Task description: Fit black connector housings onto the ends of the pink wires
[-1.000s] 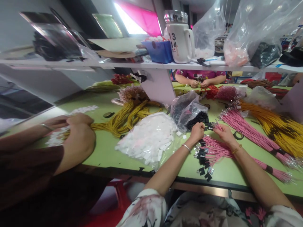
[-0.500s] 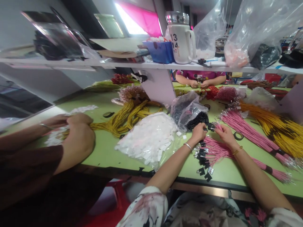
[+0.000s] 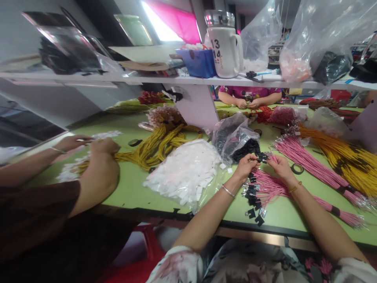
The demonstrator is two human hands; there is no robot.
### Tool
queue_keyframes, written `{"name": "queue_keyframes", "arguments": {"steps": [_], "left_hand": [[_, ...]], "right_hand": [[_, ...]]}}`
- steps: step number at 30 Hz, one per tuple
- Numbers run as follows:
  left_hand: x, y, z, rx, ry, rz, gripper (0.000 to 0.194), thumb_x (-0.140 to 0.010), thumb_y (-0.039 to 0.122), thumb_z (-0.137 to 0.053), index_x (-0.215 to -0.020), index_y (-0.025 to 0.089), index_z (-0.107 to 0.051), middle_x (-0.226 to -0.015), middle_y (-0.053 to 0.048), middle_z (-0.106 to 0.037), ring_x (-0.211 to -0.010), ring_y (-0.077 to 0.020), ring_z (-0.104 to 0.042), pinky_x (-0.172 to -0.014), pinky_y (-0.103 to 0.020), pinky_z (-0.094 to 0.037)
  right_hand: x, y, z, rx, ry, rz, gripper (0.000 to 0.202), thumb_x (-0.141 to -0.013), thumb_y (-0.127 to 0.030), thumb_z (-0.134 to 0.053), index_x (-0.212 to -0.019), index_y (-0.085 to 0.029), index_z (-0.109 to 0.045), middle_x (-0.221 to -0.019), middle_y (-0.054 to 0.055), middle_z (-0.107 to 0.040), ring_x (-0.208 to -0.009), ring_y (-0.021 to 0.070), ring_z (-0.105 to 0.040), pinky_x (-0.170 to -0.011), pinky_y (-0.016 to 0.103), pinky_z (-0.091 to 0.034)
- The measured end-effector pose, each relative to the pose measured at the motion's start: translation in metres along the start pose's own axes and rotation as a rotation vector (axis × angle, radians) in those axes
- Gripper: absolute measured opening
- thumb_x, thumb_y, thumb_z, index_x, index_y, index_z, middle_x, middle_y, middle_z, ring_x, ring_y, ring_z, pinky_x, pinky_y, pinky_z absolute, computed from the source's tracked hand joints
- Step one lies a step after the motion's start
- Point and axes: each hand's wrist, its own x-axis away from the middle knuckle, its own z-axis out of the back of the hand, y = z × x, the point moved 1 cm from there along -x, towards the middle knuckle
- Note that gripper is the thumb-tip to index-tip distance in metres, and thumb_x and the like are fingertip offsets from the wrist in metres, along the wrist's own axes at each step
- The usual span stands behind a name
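My left hand [image 3: 246,166] is closed in a pinch on a small black connector housing [image 3: 260,157]. Close beside it, my right hand [image 3: 282,171] grips pink wires [image 3: 273,158] whose metal ends point toward the housing. Whether those ends are inside it I cannot tell. Under my hands lies a bundle of pink wires [image 3: 272,188], with several black housings [image 3: 252,192] on their left ends. Just behind my left hand, a clear plastic bag [image 3: 231,131] spills loose black housings [image 3: 249,148].
A bag of white connectors [image 3: 184,171] lies left of my arms. More pink wires [image 3: 312,165], yellow wires [image 3: 347,157] and a tape roll [image 3: 297,168] are at right. A co-worker's hands [image 3: 103,151] work at left; another person [image 3: 249,96] sits opposite, below the shelf [image 3: 165,80].
My left hand has turned slightly and its wrist has moved a little left, with the black housing showing more clearly between the fingertips. My right hand has hardly moved. The left co-worker's hands have shifted.
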Motion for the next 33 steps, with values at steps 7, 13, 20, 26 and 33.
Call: {"name": "queue_keyframes", "arguments": {"steps": [7, 13, 20, 26, 33], "left_hand": [[0.009, 0.008, -0.002, 0.191, -0.084, 0.015, 0.026, -0.062, 0.02, -0.08, -0.083, 0.012, -0.068, -0.086, -0.003, -0.07, -0.075, -0.0106, -0.066, -0.082, -0.027, -0.051], [0.013, 0.009, -0.005, 0.103, -0.059, -0.047, 0.037, -0.061, 0.024, -0.085, -0.092, 0.013, -0.067, -0.085, -0.003, -0.07, -0.073, -0.0104, -0.063, -0.078, -0.027, -0.049], [0.011, 0.006, -0.001, 0.148, -0.086, -0.049, 0.05, -0.06, 0.019, -0.086, -0.104, 0.015, -0.064, -0.099, -0.006, -0.071, -0.087, -0.0126, -0.065, -0.084, -0.028, -0.049], [0.009, 0.002, 0.0, 0.132, -0.114, -0.048, 0.053, -0.062, 0.017, -0.084, -0.112, 0.015, -0.066, -0.104, -0.009, -0.072, -0.09, -0.0161, -0.066, -0.09, -0.033, -0.048], [0.007, -0.005, -0.005, 0.106, -0.085, -0.064, 0.049, -0.058, 0.013, -0.081, -0.106, 0.014, -0.072, -0.101, -0.009, -0.074, -0.095, -0.0197, -0.067, -0.092, -0.035, -0.048]], "right_hand": [[0.002, -0.006, -0.001, 0.037, -0.025, -0.001, 0.04, -0.075, -0.048, -0.066, -0.058, -0.022, -0.04, -0.056, -0.005, -0.035, -0.054, 0.0103, -0.029, -0.049, 0.025, -0.023], [0.004, -0.009, -0.002, 0.026, -0.022, -0.004, 0.043, -0.075, -0.05, -0.067, -0.058, -0.022, -0.04, -0.056, -0.005, -0.035, -0.054, 0.0102, -0.028, -0.049, 0.025, -0.023], [0.002, -0.007, -0.001, 0.034, -0.034, -0.003, 0.037, -0.074, -0.047, -0.065, -0.06, -0.021, -0.043, -0.057, -0.004, -0.038, -0.054, 0.0103, -0.03, -0.05, 0.025, -0.025], [0.006, -0.012, 0.0, 0.1, -0.047, 0.069, 0.028, -0.074, -0.04, -0.061, -0.062, -0.02, -0.046, -0.057, -0.005, -0.039, -0.054, 0.0109, -0.032, -0.051, 0.025, -0.026], [0.01, -0.012, -0.002, 0.298, -0.048, 0.172, 0.02, -0.076, -0.032, -0.054, -0.062, -0.02, -0.047, -0.058, -0.003, -0.045, -0.057, 0.0123, -0.037, -0.054, 0.025, -0.029]]}}
